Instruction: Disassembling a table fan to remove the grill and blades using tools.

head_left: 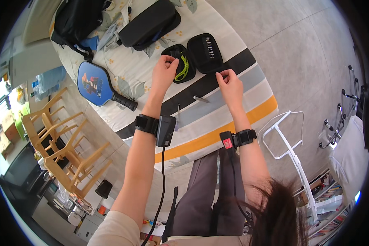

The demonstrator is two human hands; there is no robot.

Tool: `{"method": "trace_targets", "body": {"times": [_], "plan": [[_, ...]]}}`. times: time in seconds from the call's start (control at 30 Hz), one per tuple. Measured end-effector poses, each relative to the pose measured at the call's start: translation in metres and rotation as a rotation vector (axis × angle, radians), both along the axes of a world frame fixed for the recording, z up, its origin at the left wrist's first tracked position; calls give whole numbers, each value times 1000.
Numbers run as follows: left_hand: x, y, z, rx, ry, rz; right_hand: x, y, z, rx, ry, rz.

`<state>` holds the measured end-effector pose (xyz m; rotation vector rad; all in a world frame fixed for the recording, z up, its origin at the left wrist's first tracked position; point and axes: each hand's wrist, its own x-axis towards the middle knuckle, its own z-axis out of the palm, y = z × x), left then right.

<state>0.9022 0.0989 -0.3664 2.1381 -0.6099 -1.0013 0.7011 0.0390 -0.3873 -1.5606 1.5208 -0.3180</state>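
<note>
A small black zip case lies unfolded on the table. Its left half holds a coiled neon-green cord; its right half carries a row of small silver bits. My left hand is over the left half's near-left side, thumb and fingers pinched together; what is between them, if anything, cannot be made out. At the right half's near-right corner, my right hand is also closed in a pinch, its contents hidden. Nearer me lie a short grey metal piece and a thin, slender tool.
A blue paddle with a black grip lies at the left. Behind the cases are a larger black case and a black bag. Wooden chairs stand left of the table; a white metal frame stands at the right.
</note>
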Motion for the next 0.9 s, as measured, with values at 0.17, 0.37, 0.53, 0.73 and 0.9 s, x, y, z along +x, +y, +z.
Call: {"method": "trace_targets", "body": {"times": [0.17, 0.37, 0.53, 0.73, 0.9], "plan": [[-4, 7, -10, 31, -3, -63, -3, -2, -5, 49, 10, -24], [-43, 7, -8, 97, -2, -126, -3, -7, -4, 95, -32, -76], [-67, 10, 4, 96, 432, -76, -19, 2, -13, 189, -160, -77], [-68, 23, 27, -141, 1099, 48, -43, 12, -1, 684, -386, -178], [-97, 23, 98, -567, 1546, 331, -51, 18, 86, 1285, -1895, -690]]}}
